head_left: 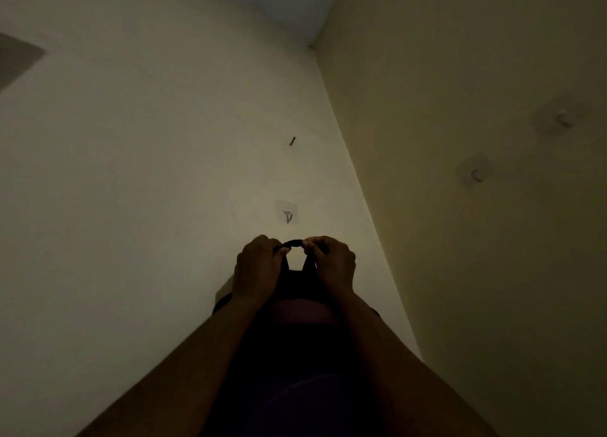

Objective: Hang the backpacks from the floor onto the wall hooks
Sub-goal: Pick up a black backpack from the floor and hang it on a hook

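A dark backpack with a pinkish panel hangs between my arms, raised against the pale wall. Its top carry loop arches between my two hands. My left hand pinches the loop's left end and my right hand pinches its right end. A small clear adhesive hook sits on the wall just above the loop, not touching it. The room is dim, so the bag's lower part is hard to make out.
A dark nail or screw sticks out of the wall higher up. The wall on the right carries two more clear hooks. The two walls meet in a corner just right of my hands.
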`<state>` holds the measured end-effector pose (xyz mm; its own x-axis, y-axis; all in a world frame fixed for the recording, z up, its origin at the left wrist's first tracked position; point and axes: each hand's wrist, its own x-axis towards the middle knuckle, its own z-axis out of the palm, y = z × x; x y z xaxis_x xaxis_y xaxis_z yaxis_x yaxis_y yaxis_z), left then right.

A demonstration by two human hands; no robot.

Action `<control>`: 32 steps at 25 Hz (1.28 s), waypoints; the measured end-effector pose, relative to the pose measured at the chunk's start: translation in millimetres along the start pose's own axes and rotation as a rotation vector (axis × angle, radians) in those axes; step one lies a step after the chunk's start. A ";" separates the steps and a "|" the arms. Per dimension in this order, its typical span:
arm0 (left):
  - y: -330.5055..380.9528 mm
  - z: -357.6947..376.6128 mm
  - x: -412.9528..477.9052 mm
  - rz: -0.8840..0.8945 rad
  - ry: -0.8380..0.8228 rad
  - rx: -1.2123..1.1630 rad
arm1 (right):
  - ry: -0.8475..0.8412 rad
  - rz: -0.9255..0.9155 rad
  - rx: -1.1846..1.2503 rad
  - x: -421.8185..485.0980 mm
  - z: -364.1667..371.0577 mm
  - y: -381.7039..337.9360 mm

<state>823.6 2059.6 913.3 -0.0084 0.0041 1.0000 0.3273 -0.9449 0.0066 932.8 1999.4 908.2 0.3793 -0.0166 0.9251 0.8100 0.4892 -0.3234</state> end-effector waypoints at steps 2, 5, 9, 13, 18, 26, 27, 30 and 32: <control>-3.8 12.4 24.6 0.034 0.001 0.063 | 0.032 -0.029 -0.027 26.2 14.9 9.3; -1.8 28.5 56.6 0.080 0.020 0.098 | 0.111 -0.084 -0.038 60.5 27.8 19.9; -3.9 42.4 86.6 0.052 0.101 0.052 | 0.123 -0.158 -0.056 95.6 38.4 18.8; -5.9 43.4 96.7 -0.061 0.112 0.034 | 0.063 -0.138 -0.110 107.1 44.6 17.8; -6.3 41.5 100.4 -0.220 0.102 -0.053 | -0.018 -0.006 -0.097 110.6 40.2 15.3; -4.8 40.7 81.4 -0.183 0.084 -0.083 | -0.066 0.053 -0.057 84.6 32.8 12.1; -4.3 39.9 79.2 -0.189 0.077 -0.087 | -0.088 0.040 -0.074 80.0 32.1 10.7; 4.8 27.9 73.4 -0.294 -0.012 -0.140 | -0.221 0.057 -0.155 66.9 20.7 1.5; 17.0 11.3 66.0 -0.370 -0.110 -0.173 | -0.278 0.092 -0.225 56.8 6.8 -8.9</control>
<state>839.3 2047.5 979.5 0.0084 0.3795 0.9252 0.1578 -0.9141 0.3735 944.1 2000.0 964.9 0.3446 0.2713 0.8987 0.8677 0.2733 -0.4152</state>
